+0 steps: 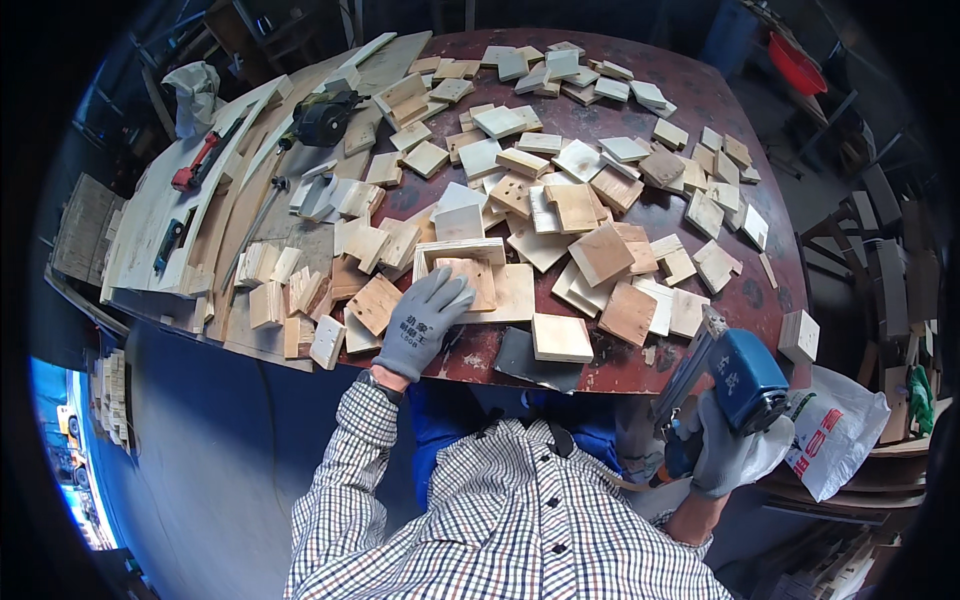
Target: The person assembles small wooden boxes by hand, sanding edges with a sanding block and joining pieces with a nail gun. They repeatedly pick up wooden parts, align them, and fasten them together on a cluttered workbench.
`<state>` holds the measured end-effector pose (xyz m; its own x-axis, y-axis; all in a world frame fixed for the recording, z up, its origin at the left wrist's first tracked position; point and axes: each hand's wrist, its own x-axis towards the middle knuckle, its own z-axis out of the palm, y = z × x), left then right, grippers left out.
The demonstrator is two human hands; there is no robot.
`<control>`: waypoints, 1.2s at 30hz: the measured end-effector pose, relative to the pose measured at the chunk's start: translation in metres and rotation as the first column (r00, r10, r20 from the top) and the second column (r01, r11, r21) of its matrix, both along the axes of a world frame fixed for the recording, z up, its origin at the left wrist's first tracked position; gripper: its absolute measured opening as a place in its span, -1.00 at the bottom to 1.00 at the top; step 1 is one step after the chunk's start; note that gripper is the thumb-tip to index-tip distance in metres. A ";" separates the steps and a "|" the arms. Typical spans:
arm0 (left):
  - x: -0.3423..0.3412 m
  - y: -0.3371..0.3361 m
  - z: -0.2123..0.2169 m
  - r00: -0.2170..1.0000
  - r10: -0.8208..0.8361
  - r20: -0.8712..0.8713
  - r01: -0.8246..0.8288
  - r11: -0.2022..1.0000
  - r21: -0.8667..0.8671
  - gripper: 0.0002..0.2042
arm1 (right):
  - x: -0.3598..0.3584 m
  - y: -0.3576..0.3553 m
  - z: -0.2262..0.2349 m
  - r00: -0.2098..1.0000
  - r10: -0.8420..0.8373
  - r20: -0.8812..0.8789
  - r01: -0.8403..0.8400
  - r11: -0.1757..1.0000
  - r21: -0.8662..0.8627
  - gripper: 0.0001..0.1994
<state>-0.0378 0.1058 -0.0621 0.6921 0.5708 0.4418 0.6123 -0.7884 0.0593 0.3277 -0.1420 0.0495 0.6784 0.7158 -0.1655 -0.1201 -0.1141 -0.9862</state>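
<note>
Left hand point(422, 322) lies flat, open on a square wooden frame point(462, 270); right hand point(730, 450) grips a blue nail gun point(735, 375), nose up-left.

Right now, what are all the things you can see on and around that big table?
table: one, dark red-brown, round, centre of view
wooden squares: too many to count, pale to tan, scattered over the table
small open wooden frame: one, pale, near the table's front edge
long planks: several, pale, left side of the table
dark power tool: one, black, on the planks at upper left
red-handled tool: one, on the left planks
white plastic bag: one, with red print, lower right
red tub: one, top right
checked shirt: one, white and dark, bottom centre
left hand: grey glove, resting flat on the squares by the frame
right hand: grey glove, grip around a blue nail gun
</note>
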 end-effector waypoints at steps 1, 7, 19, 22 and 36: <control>-0.002 -0.002 0.001 0.999 0.042 -0.027 -0.041 0.999 0.011 -0.57 | 0.002 -0.002 -0.003 0.999 -0.006 0.045 0.006 1.000 -0.007 -0.89; 0.006 -0.010 0.015 0.974 0.225 0.003 -0.225 0.973 -0.051 -0.66 | 0.010 -0.005 -0.008 1.000 0.008 0.029 -0.008 1.000 0.012 -0.90; 0.034 -0.001 0.003 0.946 0.315 -0.071 -0.322 0.937 -0.134 -0.39 | -0.004 0.002 0.006 1.000 0.029 -0.008 -0.029 1.000 -0.007 -0.85; 0.038 0.000 0.000 0.927 0.369 -0.074 -0.376 0.912 -0.164 -0.38 | -0.005 0.001 0.007 0.999 0.033 0.009 -0.033 0.999 0.010 -0.85; -0.003 0.007 0.002 0.964 0.254 -0.085 -0.266 0.937 -0.227 -0.07 | 0.006 -0.016 -0.007 0.999 -0.002 0.050 0.003 1.000 -0.027 -0.76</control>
